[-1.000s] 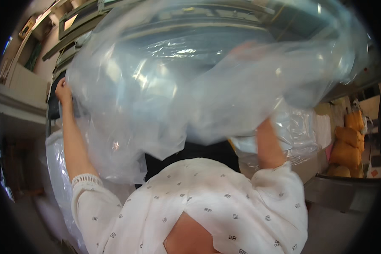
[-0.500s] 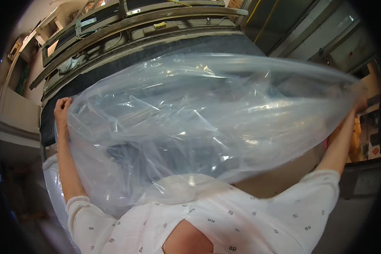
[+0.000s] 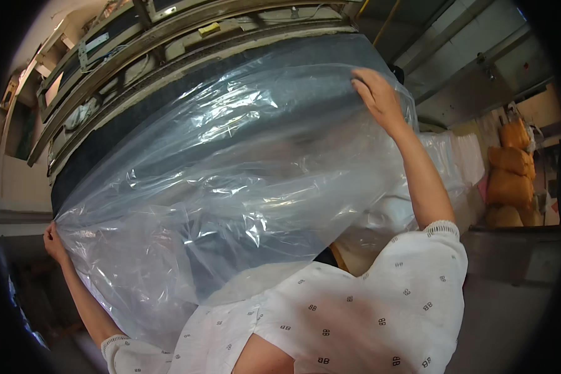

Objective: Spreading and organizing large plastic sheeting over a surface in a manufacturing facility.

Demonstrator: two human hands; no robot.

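- Hand (L), 8–9 o'clk: pinching a gathered corner of clear plastic film.
- R hand, 1 o'clk: fingers bent at film's far edge; can't tell if gripping or just pressing.
- Film: centre, over most of dark desk, near side reaching the shirt. Progress (judgement): largely spread; folds & creases not yet flat. Single sheet or bag? Can't tell; nothing clearly inside.
- More plastic, 2–3 o'clk.
- Orange packs, 3 o'clk, stacked; contents hidden.
- Rail, 11 o'clk, beyond desk.
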